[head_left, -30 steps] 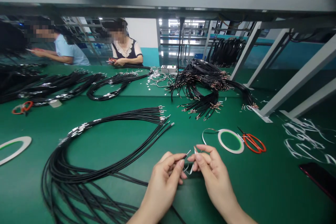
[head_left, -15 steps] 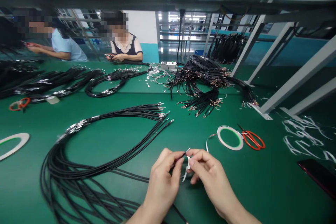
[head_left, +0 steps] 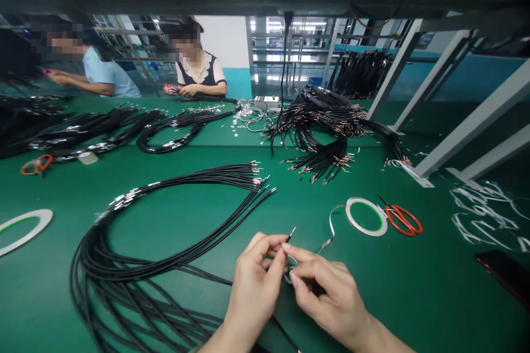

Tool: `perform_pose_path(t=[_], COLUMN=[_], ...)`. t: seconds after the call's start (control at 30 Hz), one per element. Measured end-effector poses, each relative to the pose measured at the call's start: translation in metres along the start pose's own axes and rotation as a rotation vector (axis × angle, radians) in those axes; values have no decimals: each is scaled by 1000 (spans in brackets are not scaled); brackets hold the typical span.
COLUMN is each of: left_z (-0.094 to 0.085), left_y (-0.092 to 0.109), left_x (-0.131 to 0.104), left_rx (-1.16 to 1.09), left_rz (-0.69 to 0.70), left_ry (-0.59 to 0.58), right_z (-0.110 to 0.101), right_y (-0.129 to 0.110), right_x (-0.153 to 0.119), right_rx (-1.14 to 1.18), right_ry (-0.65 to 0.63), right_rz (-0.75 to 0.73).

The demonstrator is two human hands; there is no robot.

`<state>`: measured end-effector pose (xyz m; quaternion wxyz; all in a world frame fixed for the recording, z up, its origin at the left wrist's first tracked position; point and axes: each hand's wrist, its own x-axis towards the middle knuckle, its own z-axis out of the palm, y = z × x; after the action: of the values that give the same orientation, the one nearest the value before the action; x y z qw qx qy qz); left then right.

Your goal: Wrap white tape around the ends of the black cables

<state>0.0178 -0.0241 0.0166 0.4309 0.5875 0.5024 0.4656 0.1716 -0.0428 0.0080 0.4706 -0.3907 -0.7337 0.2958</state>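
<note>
Pinched in my left hand (head_left: pixel 257 281) is a black cable (head_left: pixel 289 239) whose bare metal tip points up and away from me. My right hand (head_left: pixel 331 292) is closed beside it, its index finger close to the cable just below the tip. A thin pale tape strip (head_left: pixel 332 220) runs from the tape roll (head_left: pixel 349 220) down to my right fingers, and a narrow loop of it shows between the hands. Exactly how the tape meets the cable is hidden by my fingers. Left of my hands lies a curved bundle of black cables (head_left: pixel 165 270).
Orange-handled scissors (head_left: pixel 403 220) lie beside the roll, with white strip scraps (head_left: pixel 480 212) and a dark phone (head_left: pixel 503 273) at right. Behind is a black cable pile (head_left: pixel 318 113). Metal legs (head_left: pixel 464 110) stand at right. Two people work across the green table (head_left: pixel 298 209).
My right hand has turned and slid lower, its fingers now below the cable tip. The white piece hanging from its fingers is gone from sight. The cable end shows more and points up.
</note>
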Motion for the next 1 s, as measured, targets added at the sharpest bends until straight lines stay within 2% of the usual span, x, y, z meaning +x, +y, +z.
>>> perform_pose_path(t=[0.17, 0.23, 0.33, 0.43, 1.0], left_z=[1, 2, 3, 3, 3], left_y=[-1, -2, -4, -6, 1], left_x=[-1, -2, -4, -6, -7], left_rx=[78, 135, 212, 265, 338], left_rz=[42, 106, 229, 301, 398], left_ry=[4, -2, -13, -34, -72], right_z=[0, -1, -2, -3, 2], right_y=[-8, -10, -11, -13, -10], right_x=[7, 11, 14, 15, 14], right_rx=[219, 372, 560, 615, 671], right_ry=[183, 176, 157, 175, 219], right_rz=[346, 473, 579, 608, 638])
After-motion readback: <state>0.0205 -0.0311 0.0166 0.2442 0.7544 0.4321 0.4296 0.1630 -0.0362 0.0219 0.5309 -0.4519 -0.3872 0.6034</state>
